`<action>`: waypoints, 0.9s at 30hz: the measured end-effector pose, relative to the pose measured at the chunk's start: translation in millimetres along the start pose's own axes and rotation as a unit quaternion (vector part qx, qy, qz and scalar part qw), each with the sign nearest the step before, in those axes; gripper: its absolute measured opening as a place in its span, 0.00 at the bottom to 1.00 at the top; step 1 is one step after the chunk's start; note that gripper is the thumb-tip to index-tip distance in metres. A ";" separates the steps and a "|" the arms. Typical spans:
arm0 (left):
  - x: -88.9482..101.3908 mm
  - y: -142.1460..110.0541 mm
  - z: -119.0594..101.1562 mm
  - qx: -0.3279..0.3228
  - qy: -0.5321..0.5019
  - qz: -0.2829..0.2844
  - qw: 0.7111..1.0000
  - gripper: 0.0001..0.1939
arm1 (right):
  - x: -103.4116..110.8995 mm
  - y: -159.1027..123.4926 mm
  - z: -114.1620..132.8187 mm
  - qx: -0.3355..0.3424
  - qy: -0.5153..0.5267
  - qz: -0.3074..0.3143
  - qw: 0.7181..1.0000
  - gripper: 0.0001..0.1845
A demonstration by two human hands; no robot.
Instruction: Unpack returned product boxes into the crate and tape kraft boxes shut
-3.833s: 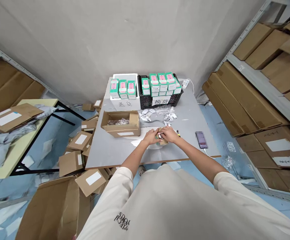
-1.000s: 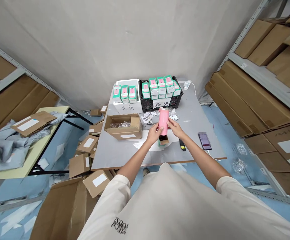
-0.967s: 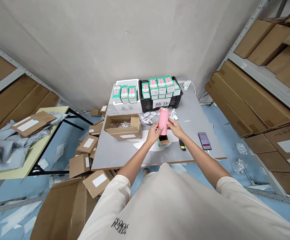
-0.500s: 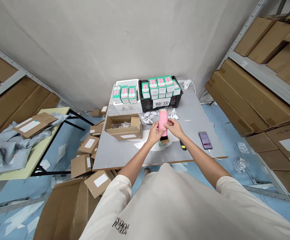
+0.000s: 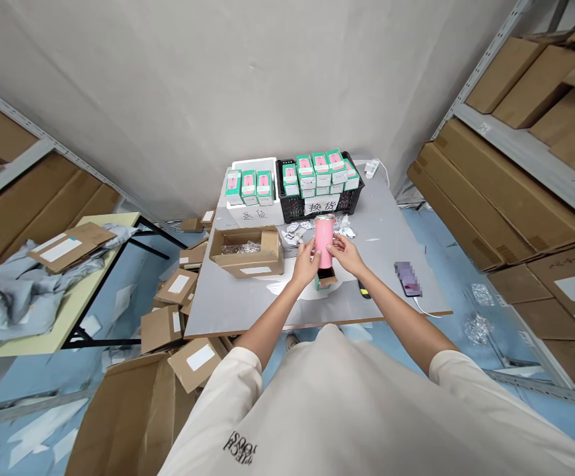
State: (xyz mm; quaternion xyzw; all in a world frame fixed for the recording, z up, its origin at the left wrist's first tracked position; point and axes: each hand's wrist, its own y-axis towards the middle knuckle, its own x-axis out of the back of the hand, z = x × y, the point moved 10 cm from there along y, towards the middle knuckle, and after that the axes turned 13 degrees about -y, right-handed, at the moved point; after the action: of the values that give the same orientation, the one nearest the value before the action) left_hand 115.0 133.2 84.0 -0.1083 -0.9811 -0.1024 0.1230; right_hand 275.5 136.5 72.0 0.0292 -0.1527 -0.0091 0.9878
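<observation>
Both hands hold a pink cylinder (image 5: 324,240) upright above the grey table (image 5: 228,304). My left hand (image 5: 306,260) wraps its left side and my right hand (image 5: 346,253) grips its right side, fingers closed around it. Just below the cylinder sits a small open green box (image 5: 325,282) with its flaps up; the cylinder's lower end is hidden by my fingers.
An open cardboard box (image 5: 248,251) lies left of my hands. A white tray (image 5: 252,213) and a black crate (image 5: 317,201) hold green-and-pink boxes at the back. Plastic wrappers (image 5: 295,231), a phone (image 5: 408,278) and a dark marker (image 5: 362,289) lie nearby. Cartons crowd the floor and shelves.
Earlier both hands worked on the small box on the table. The pink cylinder has since come up out of it and has stayed upright between my hands over the last second.
</observation>
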 end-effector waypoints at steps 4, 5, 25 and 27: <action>-3.7 -0.2 3.4 0.004 -0.026 0.002 1.000 0.27 | 3.9 -0.5 -1.9 -0.014 -0.044 -0.021 0.999 0.34; -4.3 -0.2 4.3 0.003 -0.029 0.001 1.000 0.29 | 3.8 -1.3 -2.0 -0.018 -0.045 -0.021 0.999 0.33; -2.9 -0.7 15.2 0.029 -0.053 -0.010 0.998 0.38 | 3.1 -3.5 -9.9 -0.038 0.024 -0.024 0.999 0.32; -3.8 -0.5 17.7 0.027 -0.068 -0.008 0.997 0.37 | 3.1 -3.6 -7.8 -0.032 0.033 -0.019 0.999 0.31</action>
State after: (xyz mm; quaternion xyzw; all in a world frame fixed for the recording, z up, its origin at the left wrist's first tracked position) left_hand 114.6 136.1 66.1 -0.1038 -0.9905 -0.0692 0.0580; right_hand 280.8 133.2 65.3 0.0008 -0.1191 -0.0317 0.9924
